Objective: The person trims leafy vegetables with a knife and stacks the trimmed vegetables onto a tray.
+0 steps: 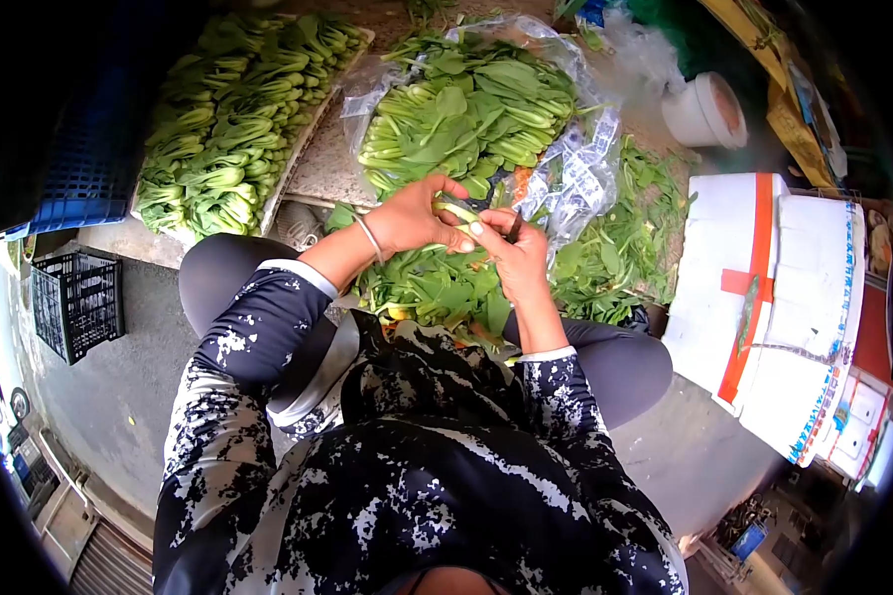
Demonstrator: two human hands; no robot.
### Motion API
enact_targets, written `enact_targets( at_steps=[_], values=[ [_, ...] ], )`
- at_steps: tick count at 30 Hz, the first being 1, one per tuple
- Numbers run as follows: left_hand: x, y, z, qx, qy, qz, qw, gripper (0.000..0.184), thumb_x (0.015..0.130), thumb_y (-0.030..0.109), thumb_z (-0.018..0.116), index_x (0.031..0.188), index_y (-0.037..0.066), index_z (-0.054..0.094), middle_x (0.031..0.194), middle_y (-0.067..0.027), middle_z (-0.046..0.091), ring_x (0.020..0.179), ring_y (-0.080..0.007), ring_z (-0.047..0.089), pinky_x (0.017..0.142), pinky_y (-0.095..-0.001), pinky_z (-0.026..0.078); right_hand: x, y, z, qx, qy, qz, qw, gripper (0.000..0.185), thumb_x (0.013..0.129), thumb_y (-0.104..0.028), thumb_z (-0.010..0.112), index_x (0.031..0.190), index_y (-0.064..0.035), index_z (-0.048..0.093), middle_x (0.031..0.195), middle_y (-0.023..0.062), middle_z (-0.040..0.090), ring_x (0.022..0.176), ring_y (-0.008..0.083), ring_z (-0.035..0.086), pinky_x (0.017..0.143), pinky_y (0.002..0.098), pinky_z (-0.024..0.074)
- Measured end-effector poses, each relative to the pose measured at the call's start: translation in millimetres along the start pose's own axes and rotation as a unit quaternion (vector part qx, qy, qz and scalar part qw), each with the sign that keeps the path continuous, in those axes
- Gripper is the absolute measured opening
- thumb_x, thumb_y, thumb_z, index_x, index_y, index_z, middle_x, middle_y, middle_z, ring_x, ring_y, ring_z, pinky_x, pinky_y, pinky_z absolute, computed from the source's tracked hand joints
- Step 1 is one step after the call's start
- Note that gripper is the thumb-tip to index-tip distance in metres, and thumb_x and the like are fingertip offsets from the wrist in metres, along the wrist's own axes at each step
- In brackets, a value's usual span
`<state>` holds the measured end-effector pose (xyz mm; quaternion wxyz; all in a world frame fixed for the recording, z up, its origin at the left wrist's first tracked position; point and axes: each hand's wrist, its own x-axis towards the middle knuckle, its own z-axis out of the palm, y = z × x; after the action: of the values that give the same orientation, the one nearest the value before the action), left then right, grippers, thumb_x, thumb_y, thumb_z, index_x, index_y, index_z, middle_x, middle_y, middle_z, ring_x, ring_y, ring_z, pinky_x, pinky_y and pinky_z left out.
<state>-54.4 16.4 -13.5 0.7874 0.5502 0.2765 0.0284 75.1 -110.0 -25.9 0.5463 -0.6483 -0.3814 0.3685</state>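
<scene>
A pale green stalk of leafy greens (454, 209) is held between my two hands, over a heap of loose leaves. My left hand (414, 220), with a bangle at the wrist, has its fingers curled round the stalk. At the other end, thumb and fingers of my right hand (517, 253) pinch it. A narrow dark thing (514, 228) shows at my right fingers; its kind is unclear. Just beyond my hands, a pile of leafy greens (466, 114) lies on an opened clear plastic bag (590, 154). Loose leaves (437, 288) spread below my hands.
A tray of neatly stacked bok choy (233, 134) is at the left. Farther left are a blue crate (84, 164) and a black crate (77, 305). White foam boxes (764, 317) with red tape stand at the right, and a white bucket (704, 111) is behind them.
</scene>
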Motion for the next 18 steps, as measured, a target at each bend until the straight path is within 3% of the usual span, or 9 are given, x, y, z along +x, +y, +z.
enact_targets(
  at_steps=[2,8,10,12,13,14,15,17,18],
  values=[
    [-1.1,5.2,0.3,-0.036,-0.019,-0.022,0.999,0.064,0.066,0.003,0.076,0.118,-0.002,0.038,0.077,-0.0075,0.060,0.068,-0.0139,0.058,0.063,-0.0251,0.046,-3.3,-8.5,9.0,0.287,0.055,0.170,0.941,0.021,0.076,-0.012,0.069,0.089,0.0031,0.062,0.072,0.0020,0.057,0.054,0.0069,0.045,0.049,0.0193,0.0360],
    [-1.9,14.8,-3.3,-0.111,-0.019,-0.101,0.989,0.066,0.069,0.006,0.074,0.122,-0.001,0.035,0.079,-0.0096,0.061,0.068,-0.0157,0.060,0.065,-0.0247,0.047,12.2,3.2,15.3,0.453,0.086,0.193,0.866,0.016,0.078,-0.010,0.064,0.088,0.0007,0.058,0.072,0.0037,0.057,0.051,0.0086,0.046,0.044,0.0202,0.0368],
    [-2.8,9.4,-3.1,-0.059,-0.014,-0.121,0.991,0.069,0.067,0.006,0.076,0.122,0.000,0.035,0.078,-0.0093,0.060,0.068,-0.0160,0.060,0.065,-0.0246,0.048,26.0,11.5,-6.4,0.552,0.182,0.163,0.797,0.016,0.078,-0.011,0.065,0.088,-0.0005,0.059,0.071,0.0031,0.056,0.052,0.0073,0.046,0.042,0.0194,0.0353],
    [-5.2,5.4,-3.0,-0.046,0.014,-0.112,0.993,0.068,0.066,0.007,0.076,0.122,-0.001,0.038,0.075,-0.0071,0.060,0.067,-0.0135,0.058,0.063,-0.0232,0.046,32.5,26.5,-33.6,0.145,0.079,0.279,0.946,0.018,0.078,-0.017,0.066,0.087,-0.0030,0.060,0.073,0.0036,0.057,0.055,0.0062,0.047,0.037,0.0180,0.0311],
    [-5.7,3.8,-3.6,-0.049,0.013,-0.111,0.992,0.068,0.066,0.007,0.076,0.122,-0.001,0.038,0.075,-0.0071,0.060,0.067,-0.0135,0.058,0.063,-0.0232,0.046,36.8,30.2,-41.0,0.124,-0.011,0.355,0.926,0.022,0.080,-0.018,0.064,0.094,-0.0016,0.058,0.075,0.0045,0.058,0.057,0.0076,0.049,0.038,0.0182,0.0316],
    [-6.4,2.1,-4.6,0.074,0.027,-0.062,0.995,0.061,0.067,0.007,0.076,0.118,-0.001,0.043,0.074,-0.0059,0.059,0.066,-0.0121,0.056,0.062,-0.0230,0.045,43.0,37.9,-45.6,0.102,-0.101,0.427,0.893,0.026,0.082,-0.019,0.062,0.100,-0.0001,0.057,0.077,0.0054,0.059,0.058,0.0091,0.052,0.038,0.0185,0.0321],
    [-6.7,0.1,-5.7,0.195,0.041,-0.012,0.980,0.055,0.068,0.007,0.075,0.114,-0.002,0.049,0.073,-0.0047,0.058,0.065,-0.0108,0.054,0.061,-0.0228,0.044,52.9,48.5,-48.0,0.101,-0.101,0.428,0.892,0.026,0.082,-0.019,0.062,0.100,-0.0001,0.057,0.077,0.0054,0.059,0.058,0.0091,0.052,0.038,0.0185,0.0321],
    [-3.2,-12.5,-8.0,0.220,0.038,0.001,0.975,0.047,0.068,0.008,0.074,0.109,-0.001,0.053,0.072,-0.0037,0.058,0.064,-0.0099,0.052,0.060,-0.0229,0.043,81.0,75.7,-52.2,0.020,0.066,0.412,0.909,0.041,0.087,-0.020,0.055,0.121,-0.0001,0.044,0.087,0.0103,0.059,0.066,0.0138,0.058,0.039,0.0219,0.0338],
    [-2.0,-17.2,-8.3,0.249,0.034,0.014,0.968,0.039,0.069,0.009,0.074,0.104,-0.001,0.058,0.072,-0.0027,0.057,0.063,-0.0089,0.050,0.059,-0.0229,0.042,93.1,90.0,-54.1,0.021,0.065,0.413,0.908,0.041,0.087,-0.020,0.055,0.121,-0.0001,0.044,0.087,0.0103,0.059,0.066,0.0138,0.058,0.039,0.0219,0.0338]
  ],
)
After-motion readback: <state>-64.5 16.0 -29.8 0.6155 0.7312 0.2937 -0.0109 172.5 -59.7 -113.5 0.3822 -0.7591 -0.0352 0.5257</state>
